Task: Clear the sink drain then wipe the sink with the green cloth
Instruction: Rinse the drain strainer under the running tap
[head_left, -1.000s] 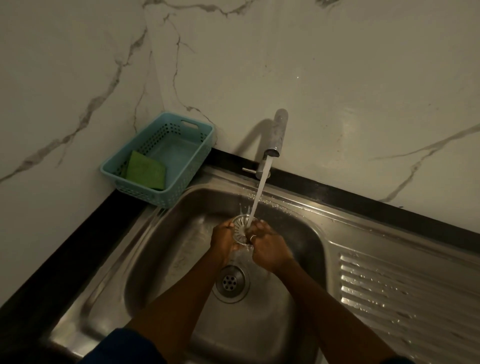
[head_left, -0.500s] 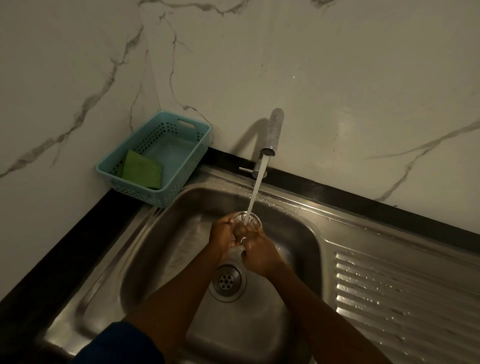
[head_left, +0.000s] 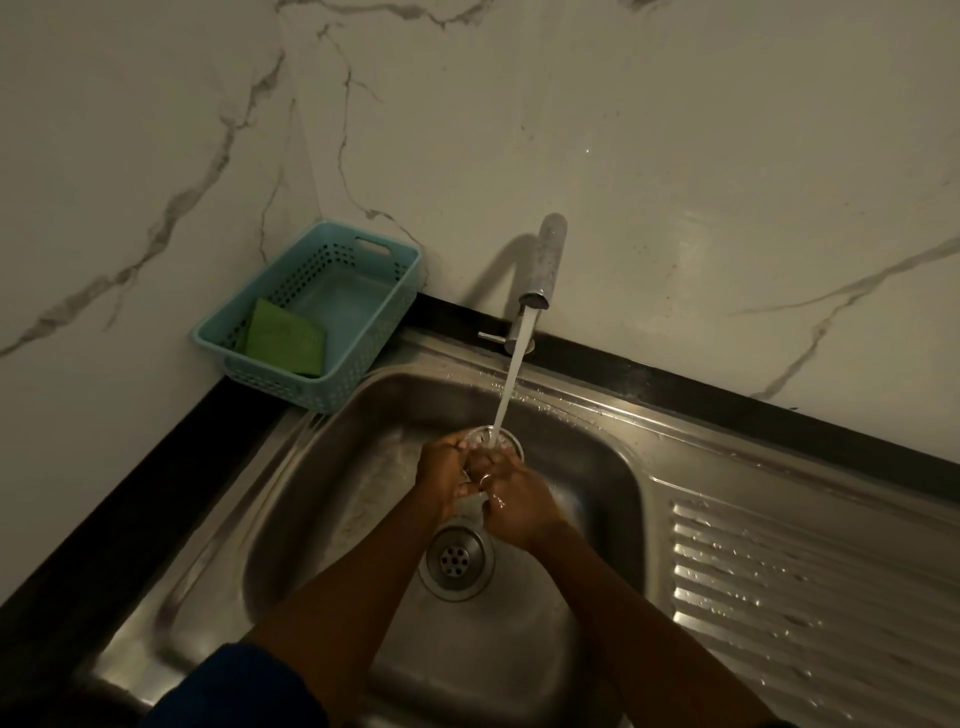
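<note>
The left hand (head_left: 441, 475) and right hand (head_left: 519, 501), holding the drain strainer (head_left: 493, 439) under the tap (head_left: 543, 265), block the middle of the sink (head_left: 322, 493). The basket (head_left: 306, 244) around the green cloth (head_left: 283, 338) is open from above.

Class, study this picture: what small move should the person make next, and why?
Probably set the strainer into the open drain: the left hand and right hand hold it under the running tap, and the green cloth lies unused in the basket.

The left hand (head_left: 441, 470) and right hand (head_left: 519, 499) hide the strainer's (head_left: 506, 439) six-o'clock half; the draining board (head_left: 805, 597) is cut off at four o'clock.
</note>
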